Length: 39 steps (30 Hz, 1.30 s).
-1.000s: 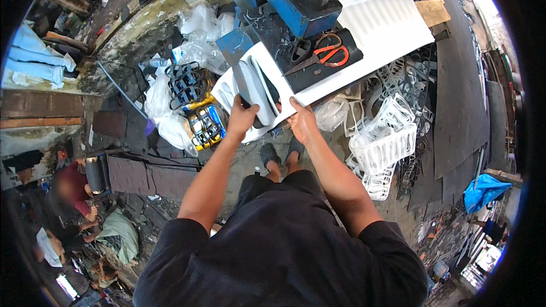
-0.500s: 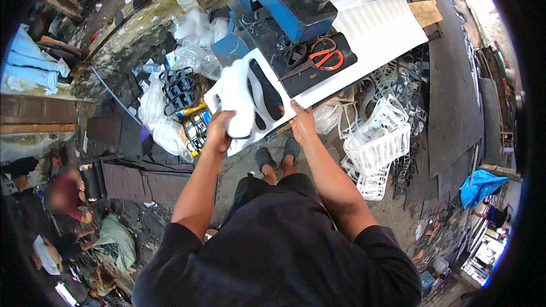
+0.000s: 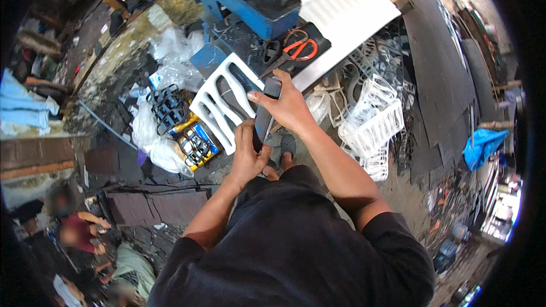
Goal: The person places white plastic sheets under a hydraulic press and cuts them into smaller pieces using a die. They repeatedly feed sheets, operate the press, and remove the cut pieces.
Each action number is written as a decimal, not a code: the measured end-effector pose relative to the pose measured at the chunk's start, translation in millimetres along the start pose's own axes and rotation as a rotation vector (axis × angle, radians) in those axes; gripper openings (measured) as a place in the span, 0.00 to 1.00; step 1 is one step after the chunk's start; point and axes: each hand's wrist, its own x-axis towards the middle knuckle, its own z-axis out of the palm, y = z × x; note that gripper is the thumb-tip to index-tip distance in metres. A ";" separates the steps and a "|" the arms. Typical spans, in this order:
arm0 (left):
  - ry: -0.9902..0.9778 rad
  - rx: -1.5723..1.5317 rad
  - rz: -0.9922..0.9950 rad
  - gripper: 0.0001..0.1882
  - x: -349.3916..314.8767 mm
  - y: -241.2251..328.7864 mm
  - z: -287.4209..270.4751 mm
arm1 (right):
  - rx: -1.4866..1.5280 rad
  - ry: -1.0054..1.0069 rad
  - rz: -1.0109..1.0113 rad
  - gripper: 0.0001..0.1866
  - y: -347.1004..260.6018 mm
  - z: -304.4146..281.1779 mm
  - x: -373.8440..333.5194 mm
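Note:
A dark, narrow block [image 3: 263,122] is held tilted between both hands; its exact kind I cannot make out. My left hand [image 3: 248,156] is closed around its near end. My right hand [image 3: 286,107] grips the far end, thumb across the top. Just left of the block lies a white foam sheet [image 3: 199,106] with several long cut-outs, leaving thin strips between them. Beyond my right hand, scissors [image 3: 301,49] with orange handles rest on a dark pad [image 3: 320,40].
A blue machine [image 3: 273,20] stands at the far side. White ribbed sheeting [image 3: 352,14] extends right of it. Cut-out white scraps [image 3: 372,116] are heaped at right. At left are clear plastic bags [image 3: 176,59] and a yellow-and-blue box [image 3: 196,145] with black scraps.
The white sole-shaped pieces have left my left hand. My right hand has let go of the sheet's edge. Both hands have come together on the dark block, and more cut-outs show in the sheet.

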 end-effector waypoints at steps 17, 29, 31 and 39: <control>-0.285 -0.029 -0.120 0.45 27.6 -5.4 129.3 | 0.096 0.307 0.276 0.23 92.1 -38.3 -59.1; -0.521 -0.203 -0.256 0.48 19.3 -62.9 260.8 | 0.669 -0.254 0.599 0.27 330.9 -74.4 -29.6; -0.488 -0.226 -0.399 0.48 24.8 -66.6 291.5 | 0.426 -0.152 0.544 0.29 424.7 -57.5 -19.8; -0.295 -0.306 -0.749 0.43 -38.9 -163.0 376.9 | 0.067 0.304 0.323 0.29 648.0 -44.7 116.0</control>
